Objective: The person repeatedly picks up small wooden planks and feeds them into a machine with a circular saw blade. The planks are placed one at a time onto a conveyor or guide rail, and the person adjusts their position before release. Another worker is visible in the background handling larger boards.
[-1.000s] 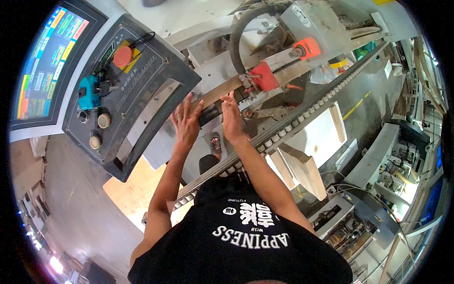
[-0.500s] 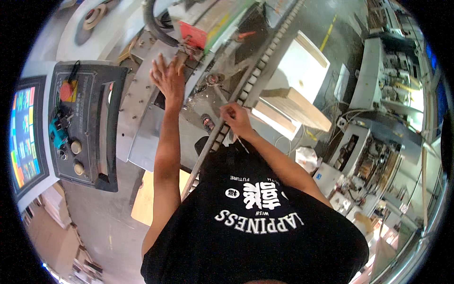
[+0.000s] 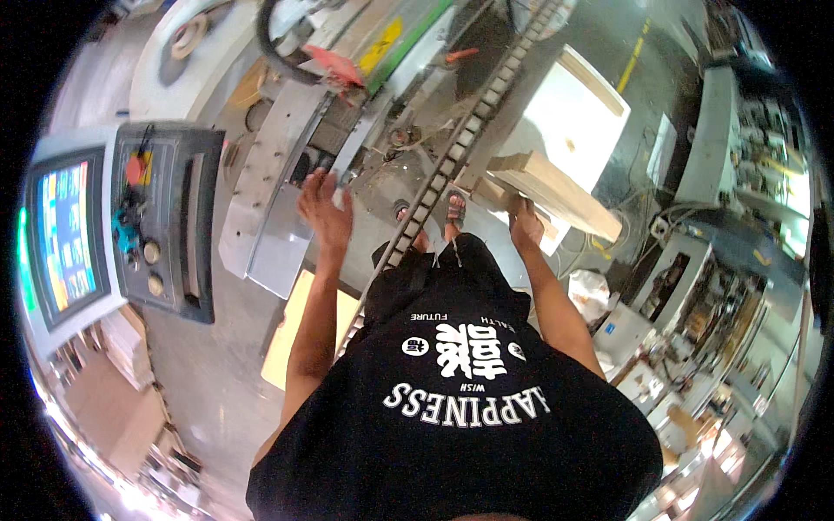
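Note:
My left hand (image 3: 326, 213) hovers beside the metal machine bed (image 3: 282, 230), fingers apart and holding nothing. Over on the right, my right hand (image 3: 526, 227) is at the near edge of a thick light-brown wooden board (image 3: 556, 193), its fingers closed against that edge; the fingertips are partly hidden. The board lies over a white panel (image 3: 580, 122) with a wooden edge strip. Between my two hands a narrow roller track (image 3: 443, 169) runs diagonally.
A control console (image 3: 165, 226) with a red stop button, knobs and a lit screen (image 3: 69, 239) stands at the left. A red guard (image 3: 334, 65) and dark hose sit on the machine ahead. A pale board (image 3: 300, 326) is low under my left arm. Cluttered equipment (image 3: 678, 286) fills the right.
My right hand has moved right from the roller track to the wooden board. My left hand has drawn back toward me from the machine top.

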`<state>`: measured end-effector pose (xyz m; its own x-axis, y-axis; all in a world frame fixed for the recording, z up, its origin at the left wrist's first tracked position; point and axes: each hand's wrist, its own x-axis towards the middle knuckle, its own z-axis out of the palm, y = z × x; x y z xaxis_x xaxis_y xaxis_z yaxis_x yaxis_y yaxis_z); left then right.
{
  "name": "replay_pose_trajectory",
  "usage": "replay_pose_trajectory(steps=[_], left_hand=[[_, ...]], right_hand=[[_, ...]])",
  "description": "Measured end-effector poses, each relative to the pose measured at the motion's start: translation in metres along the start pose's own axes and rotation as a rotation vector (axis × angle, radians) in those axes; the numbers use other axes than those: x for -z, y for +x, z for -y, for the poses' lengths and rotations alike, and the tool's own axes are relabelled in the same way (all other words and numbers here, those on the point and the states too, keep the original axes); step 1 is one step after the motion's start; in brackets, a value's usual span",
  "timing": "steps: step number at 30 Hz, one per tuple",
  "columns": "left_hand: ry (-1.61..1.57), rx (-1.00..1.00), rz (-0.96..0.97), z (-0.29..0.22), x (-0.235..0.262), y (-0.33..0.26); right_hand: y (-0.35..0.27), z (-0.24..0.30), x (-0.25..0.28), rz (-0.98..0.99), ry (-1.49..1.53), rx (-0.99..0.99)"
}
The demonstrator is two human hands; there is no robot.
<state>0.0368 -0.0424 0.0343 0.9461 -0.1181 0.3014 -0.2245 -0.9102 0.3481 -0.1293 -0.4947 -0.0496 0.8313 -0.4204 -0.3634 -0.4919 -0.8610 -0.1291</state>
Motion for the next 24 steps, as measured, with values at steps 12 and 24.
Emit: replay_pose_trajectory(steps=[12, 24], left_hand=[[-0.216, -0.502, 0.247, -0.158, -0.029, -0.055], [-0.119, 0.264, -0.051, 0.069, 0.023, -0.037]], right_hand=[[-0.081, 0.126, 0.129, -0.040, -0.098, 0.489], [-0.015, 0.326, 0.077, 0.215, 0.762, 0.580]])
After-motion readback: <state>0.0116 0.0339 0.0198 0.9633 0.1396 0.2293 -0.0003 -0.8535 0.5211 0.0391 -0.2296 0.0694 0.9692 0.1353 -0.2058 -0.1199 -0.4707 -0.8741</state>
